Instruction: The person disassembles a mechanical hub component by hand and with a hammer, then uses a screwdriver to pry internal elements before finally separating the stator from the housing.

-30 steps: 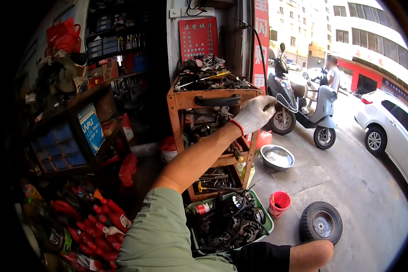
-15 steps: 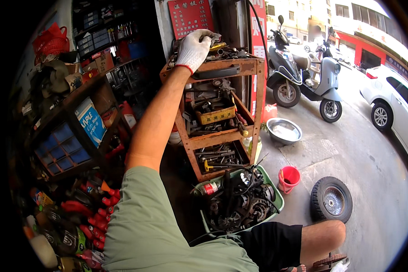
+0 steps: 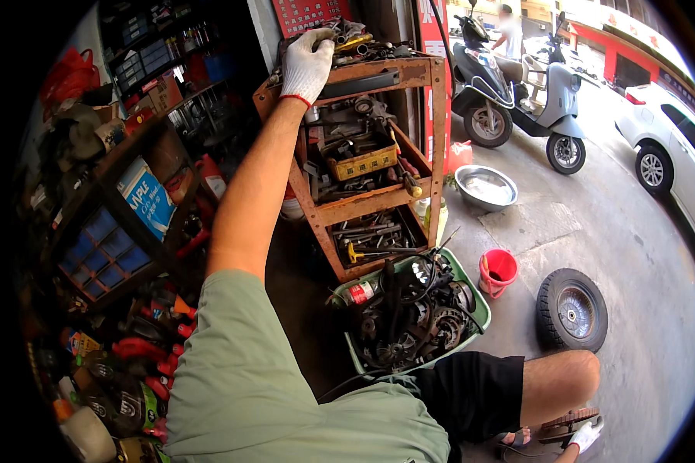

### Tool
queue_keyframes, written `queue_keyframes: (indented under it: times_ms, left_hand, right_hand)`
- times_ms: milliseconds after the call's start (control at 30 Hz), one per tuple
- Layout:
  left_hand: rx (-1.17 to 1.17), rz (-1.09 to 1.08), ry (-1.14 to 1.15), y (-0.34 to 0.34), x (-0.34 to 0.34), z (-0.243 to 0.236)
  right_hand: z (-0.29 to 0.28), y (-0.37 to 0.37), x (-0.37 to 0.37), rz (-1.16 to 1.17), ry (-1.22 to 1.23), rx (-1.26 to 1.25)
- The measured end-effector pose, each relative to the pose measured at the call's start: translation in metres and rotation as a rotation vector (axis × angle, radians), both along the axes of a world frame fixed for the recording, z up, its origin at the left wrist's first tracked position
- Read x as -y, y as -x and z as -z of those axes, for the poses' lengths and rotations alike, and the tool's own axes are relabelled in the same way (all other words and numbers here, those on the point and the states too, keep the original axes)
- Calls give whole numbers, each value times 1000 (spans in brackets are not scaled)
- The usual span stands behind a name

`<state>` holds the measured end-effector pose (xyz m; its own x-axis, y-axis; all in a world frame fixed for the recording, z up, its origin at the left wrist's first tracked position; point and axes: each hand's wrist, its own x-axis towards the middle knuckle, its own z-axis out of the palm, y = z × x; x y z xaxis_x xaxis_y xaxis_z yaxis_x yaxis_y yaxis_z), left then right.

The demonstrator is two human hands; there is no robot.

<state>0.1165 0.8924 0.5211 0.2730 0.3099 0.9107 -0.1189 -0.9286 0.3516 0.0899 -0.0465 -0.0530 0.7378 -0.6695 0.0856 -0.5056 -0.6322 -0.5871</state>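
My left hand (image 3: 307,65), in a white knit glove with a red cuff, reaches up to the top tray of a rusty orange tool cart (image 3: 432,100). Its fingers curl down at the left part of a heap of metal tools (image 3: 359,46); their tips and anything between them are hidden. At the lower right, my right hand (image 3: 587,434), also gloved in white, is beside a brown, ridged, layered object (image 3: 567,420) near my foot. Its fingers look stretched out, and no held thing shows.
Below the cart sits a green tub (image 3: 483,312) of greasy machine parts. A red bucket (image 3: 499,272), metal basin (image 3: 486,187) and wheel with tyre (image 3: 571,312) stand to the right. Bottles (image 3: 131,401) crowd the left. Scooters (image 3: 564,108), a white car (image 3: 672,147) and a person (image 3: 510,35) are farther off.
My left hand has lowered from above the tray onto its left part. The right hand has come further into view beside the brown object. The whole view has shifted slightly.
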Motion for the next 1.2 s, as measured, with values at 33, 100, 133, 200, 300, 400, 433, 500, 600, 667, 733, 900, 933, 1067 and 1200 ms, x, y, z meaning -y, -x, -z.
queue_keyframes:
  times_ms: [33,100,133,200,300,400,433,500,600,667,733,900,933,1067,1200]
  left_hand:
    - [65,41,-26,0,5,3]
    - [143,48,-109,0,18,7]
    - [165,24,-183,2,26,12]
    - [192,55,-331,3,46,22]
    - [164,136,-488,-2,77,33]
    - [94,216,-470,-7,98,46]
    - [76,227,-454,-11,104,50]
    - [62,239,-503,-16,109,55]
    - [30,269,-464,-21,111,62]
    - [17,274,-453,-23,113,65]
    - [-16,255,-432,-23,117,71]
    - [-43,479,-256,-22,137,89]
    - [-46,481,-276,-21,139,90]
    - [-121,461,-275,-20,141,95]
    - [-223,364,-300,-25,135,98]
  right_hand:
    - [0,0,-1,-10,-17,23]
    - [-3,4,-4,-18,26,26]
    - [-5,6,-5,-31,32,42]
    - [-7,7,-7,-3,50,-17]
    - [-7,6,-5,-21,46,-4]
    - [-5,6,-3,-36,113,-15]
    - [-5,6,-3,-19,96,-44]
    - [-6,7,-4,-22,93,-39]
    - [-11,8,-8,-23,81,-45]
    - [-15,8,-10,-37,68,-31]
    - [-18,9,-12,-47,39,-30]
    - [-27,11,-14,-69,14,-34]
    - [-28,11,-15,-78,-9,-41]
    - [-32,12,-20,-101,-48,26]
    - [-26,9,-18,-76,21,-11]
